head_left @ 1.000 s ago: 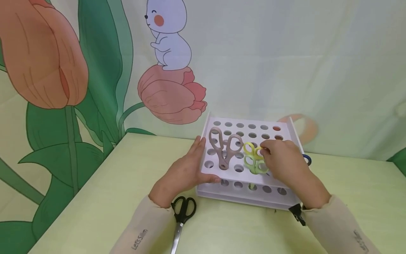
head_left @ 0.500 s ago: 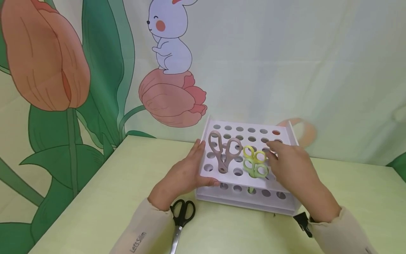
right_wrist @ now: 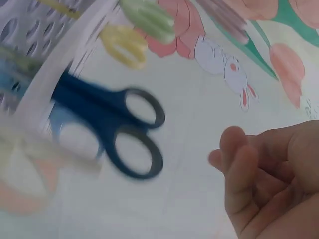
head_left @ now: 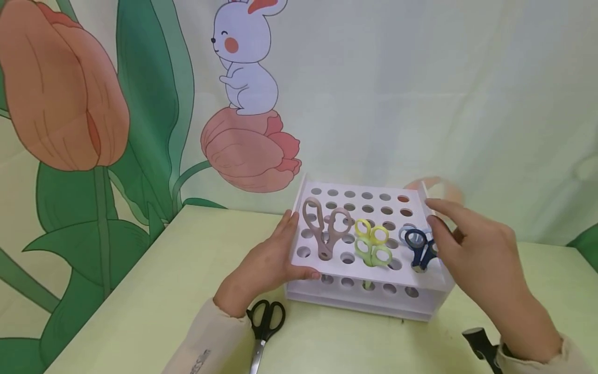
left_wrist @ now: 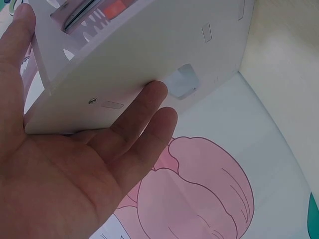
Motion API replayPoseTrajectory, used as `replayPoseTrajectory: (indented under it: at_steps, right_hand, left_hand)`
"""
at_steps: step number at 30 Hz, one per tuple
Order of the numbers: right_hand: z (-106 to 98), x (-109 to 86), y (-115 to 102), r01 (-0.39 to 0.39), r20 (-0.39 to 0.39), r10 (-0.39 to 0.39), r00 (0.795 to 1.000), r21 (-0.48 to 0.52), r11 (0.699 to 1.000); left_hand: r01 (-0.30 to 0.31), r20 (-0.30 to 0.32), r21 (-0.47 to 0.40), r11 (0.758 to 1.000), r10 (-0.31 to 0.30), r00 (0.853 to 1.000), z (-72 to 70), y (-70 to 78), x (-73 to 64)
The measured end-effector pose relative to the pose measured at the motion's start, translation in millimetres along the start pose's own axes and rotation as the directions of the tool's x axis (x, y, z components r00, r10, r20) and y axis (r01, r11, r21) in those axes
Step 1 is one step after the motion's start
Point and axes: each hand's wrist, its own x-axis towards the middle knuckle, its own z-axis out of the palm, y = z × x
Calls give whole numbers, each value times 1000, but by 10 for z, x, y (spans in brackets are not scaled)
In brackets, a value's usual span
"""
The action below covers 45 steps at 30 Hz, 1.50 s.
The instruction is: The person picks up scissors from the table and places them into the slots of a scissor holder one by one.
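Note:
A white rack [head_left: 348, 200] with rows of round holes stands on the table. My left hand [head_left: 263, 262] holds its left side, thumb over the front edge and fingers along the outer side panel [left_wrist: 124, 74]. Scissors stand handles-up in the holes: a large mauve pair [head_left: 325, 241], a yellow pair [head_left: 379, 236], a light green pair [head_left: 374, 252], a dark blue pair [head_left: 417, 254] and a light blue pair [head_left: 407, 234] behind it. My right hand [head_left: 486, 249] hovers beside the rack's right end with bent fingers and nothing in them, apart from the dark blue handles [right_wrist: 109, 114].
Black-handled scissors [head_left: 266, 319] lie on the pale green table [head_left: 154, 291] near my left sleeve. A curtain [head_left: 420, 93] printed with tulips and a rabbit hangs right behind the rack. A black strap piece [head_left: 478, 343] sticks out at my right wrist.
My right hand has let go of the yellow scissors, which stay in the rack, and has moved right to beyond the dark blue pair. The left hand keeps its hold.

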Motion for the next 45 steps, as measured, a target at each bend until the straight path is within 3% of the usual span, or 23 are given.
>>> replayPoseTrajectory:
  at_steps: [4,6,8,10,14,17,20,23,30,33,37,40,45]
  right_hand:
    - [-121,-101,139,-41,-42,41,998,-4,999]
    - [-165,-148,229,-95,6,95,995,-21,995]
    - [-188,-191,338,-158,105,160,981,-30,987]
    - [-189,-227,453,-212,240,212,948,-26,977]
    - [-112,-286,664,-275,498,213,841,54,960]
    - [3,-334,763,-313,611,173,773,130,941]
    - [144,-387,803,-360,656,161,738,180,916]
    - [258,-432,819,-378,660,159,734,203,903]
    - [263,-431,837,-311,619,97,779,247,918]
    - [249,-412,824,-288,627,86,774,228,930]
    - [231,-402,803,-281,642,78,762,220,934]
    - [227,-403,797,-275,647,82,758,204,940]
    - [220,-397,806,-266,651,75,756,201,943]
  left_hand:
    - [2,-2,1,1000,-2,1000,32,6,-16]
    - [6,-2,0,1000,-6,1000,43,7,-23]
    - [11,0,0,1000,-11,1000,47,5,-28]
    - [14,1,1,1000,-14,1000,43,1,-26]
    - [10,-2,-3,1000,-10,1000,25,-15,-7]
    - [4,-1,-8,1000,-4,1000,24,-29,1]
    - [0,4,-4,1000,0,1000,28,-50,-14]
    - [-7,8,-2,1000,7,1000,23,-69,-30]
    - [-60,8,3,998,60,998,-38,-84,-50]
    - [-65,-3,-23,998,64,998,-80,-126,-112]
    - [-32,16,-125,992,34,999,-107,-218,-238]
    - [-11,30,-234,972,19,999,-115,-314,-341]
    - [31,23,-448,894,-23,999,-88,-517,-488]
